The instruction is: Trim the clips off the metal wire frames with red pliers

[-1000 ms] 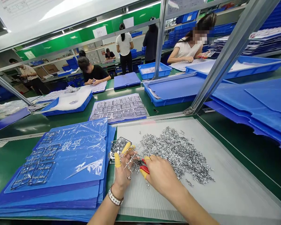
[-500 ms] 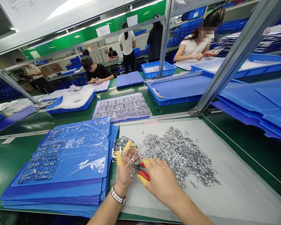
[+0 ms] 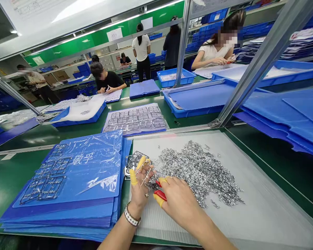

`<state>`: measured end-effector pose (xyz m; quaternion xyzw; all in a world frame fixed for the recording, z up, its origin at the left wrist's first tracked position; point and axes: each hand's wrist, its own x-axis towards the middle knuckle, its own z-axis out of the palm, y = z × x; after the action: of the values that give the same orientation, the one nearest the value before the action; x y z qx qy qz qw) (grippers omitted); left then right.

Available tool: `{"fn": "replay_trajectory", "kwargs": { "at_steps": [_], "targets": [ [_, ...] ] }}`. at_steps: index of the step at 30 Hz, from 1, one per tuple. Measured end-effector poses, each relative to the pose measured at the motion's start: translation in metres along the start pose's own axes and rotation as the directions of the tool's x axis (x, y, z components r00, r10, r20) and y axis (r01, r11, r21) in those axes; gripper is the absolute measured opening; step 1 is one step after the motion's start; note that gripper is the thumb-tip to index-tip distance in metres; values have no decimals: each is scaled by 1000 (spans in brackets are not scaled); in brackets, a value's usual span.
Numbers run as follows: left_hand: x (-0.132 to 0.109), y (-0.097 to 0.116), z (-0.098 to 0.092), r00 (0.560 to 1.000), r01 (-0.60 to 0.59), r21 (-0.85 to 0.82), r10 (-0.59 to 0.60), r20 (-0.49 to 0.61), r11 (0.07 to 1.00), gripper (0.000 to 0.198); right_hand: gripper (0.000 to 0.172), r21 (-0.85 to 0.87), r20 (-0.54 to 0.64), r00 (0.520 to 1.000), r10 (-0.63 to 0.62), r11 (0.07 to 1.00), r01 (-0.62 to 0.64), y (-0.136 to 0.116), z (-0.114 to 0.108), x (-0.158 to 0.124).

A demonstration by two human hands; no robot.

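Note:
My left hand (image 3: 138, 191), with yellow finger cots on its thumb and a finger, grips a thin silvery sprue frame (image 3: 146, 171). Closed around the red handles of a pair of nippers (image 3: 160, 195) is my right hand (image 3: 182, 199), also wearing yellow cots. The nippers' jaws are close to the sprue, but their exact contact is too small to tell. Just behind my left hand lie more dark, shiny sprue frames (image 3: 130, 160). To the right spreads a large pile of small silvery pieces (image 3: 198, 170) on a whitish sheet (image 3: 253, 215).
A stack of blue plastic sheets (image 3: 99, 166) stands at left, bearing several sprue frames (image 3: 50, 187). Beyond is a sheet covered with frames (image 3: 135, 118). A metal post (image 3: 261, 66) slants up at right, near blue trays (image 3: 198, 100). Several people work across the bench.
My hands and the nippers have barely moved; the sprue stays in my left hand. Across the bench, the person at right has lowered their hands slightly.

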<state>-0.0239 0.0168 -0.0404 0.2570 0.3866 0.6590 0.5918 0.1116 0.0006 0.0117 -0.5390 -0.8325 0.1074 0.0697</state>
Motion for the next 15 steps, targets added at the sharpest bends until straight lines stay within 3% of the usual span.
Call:
{"fn": "replay_trajectory", "kwargs": {
  "at_steps": [6, 15],
  "targets": [
    [-4, 0, 1, 999, -54, 33, 54, 3, 998, 73, 21, 33, 8, 1000, -20, 999, 19, 2, 0, 1],
    [-2, 1, 1, 997, -76, 22, 76, 18, 997, 66, 11, -107, -45, 999, -30, 994, 25, -4, 6, -2]
  ]
}}
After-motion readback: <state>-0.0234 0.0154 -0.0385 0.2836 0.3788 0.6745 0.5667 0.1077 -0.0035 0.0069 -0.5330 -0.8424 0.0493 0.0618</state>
